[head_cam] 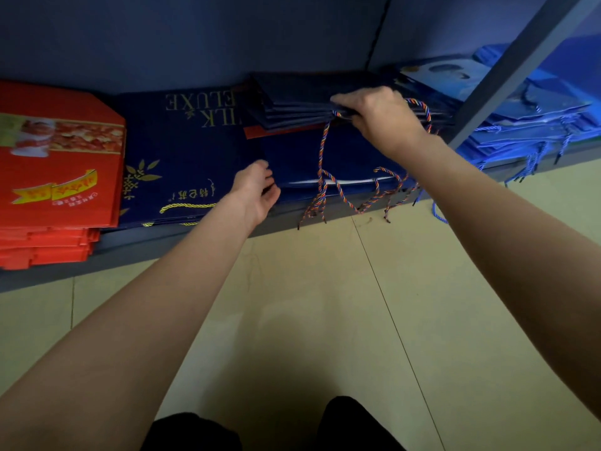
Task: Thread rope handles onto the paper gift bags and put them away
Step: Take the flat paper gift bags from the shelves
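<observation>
A bundle of flat dark navy gift bags [302,99] is lifted at its front edge on a low shelf. My right hand [380,115] is clamped on that edge, with multicoloured rope handles [322,157] dangling from it. Under the bundle lies a stack of blue bags [309,164] whose braided handles [383,190] hang over the shelf edge. My left hand [260,190] rests at the left front corner of this lower stack, fingers loosely curled and apart, holding nothing that I can see.
Red printed bags [58,177] are stacked at the far left, navy bags with gold lettering [182,151] beside them. Light blue bags [527,118] lie beyond a grey shelf upright [507,70] on the right. Beige floor tiles [309,304] spread below the shelf edge.
</observation>
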Action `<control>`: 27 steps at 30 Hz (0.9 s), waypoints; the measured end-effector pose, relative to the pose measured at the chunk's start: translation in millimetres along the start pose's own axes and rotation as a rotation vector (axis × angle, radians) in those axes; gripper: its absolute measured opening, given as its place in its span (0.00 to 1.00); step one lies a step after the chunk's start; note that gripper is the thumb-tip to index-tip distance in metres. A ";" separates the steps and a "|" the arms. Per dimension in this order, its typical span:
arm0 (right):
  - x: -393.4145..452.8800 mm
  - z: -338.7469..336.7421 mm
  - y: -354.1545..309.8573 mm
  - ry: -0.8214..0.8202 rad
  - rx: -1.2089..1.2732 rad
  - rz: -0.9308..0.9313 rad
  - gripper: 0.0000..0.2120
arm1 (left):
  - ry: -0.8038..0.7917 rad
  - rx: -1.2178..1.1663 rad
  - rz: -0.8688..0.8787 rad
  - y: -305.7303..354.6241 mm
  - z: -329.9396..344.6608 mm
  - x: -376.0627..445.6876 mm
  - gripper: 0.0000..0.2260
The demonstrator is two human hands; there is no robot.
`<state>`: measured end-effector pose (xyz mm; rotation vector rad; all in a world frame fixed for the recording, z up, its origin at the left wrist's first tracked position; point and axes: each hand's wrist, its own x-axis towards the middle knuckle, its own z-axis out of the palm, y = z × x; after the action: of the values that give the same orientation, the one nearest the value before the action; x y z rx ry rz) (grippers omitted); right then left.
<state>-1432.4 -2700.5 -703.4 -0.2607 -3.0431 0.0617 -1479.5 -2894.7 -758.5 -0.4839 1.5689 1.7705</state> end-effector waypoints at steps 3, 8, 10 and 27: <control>0.3 -1.1 -1.8 -0.009 -0.003 0.015 0.23 | -0.020 0.139 0.073 -0.1 11.6 -0.2 0.10; -4.2 2.4 -3.6 0.009 0.026 0.023 0.23 | 0.074 0.149 0.170 -7.3 7.9 3.1 0.10; -2.5 1.0 -3.0 0.034 0.038 0.020 0.22 | 0.069 0.086 0.172 3.2 -12.2 0.5 0.12; 3.5 -1.7 -10.6 -0.001 0.114 0.073 0.21 | 0.193 0.330 0.261 25.1 -134.5 -7.2 0.10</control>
<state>-1437.5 -2710.3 -701.0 -0.3628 -3.0167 0.2388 -1516.1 -3026.7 -761.8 -0.3057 2.0956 1.6392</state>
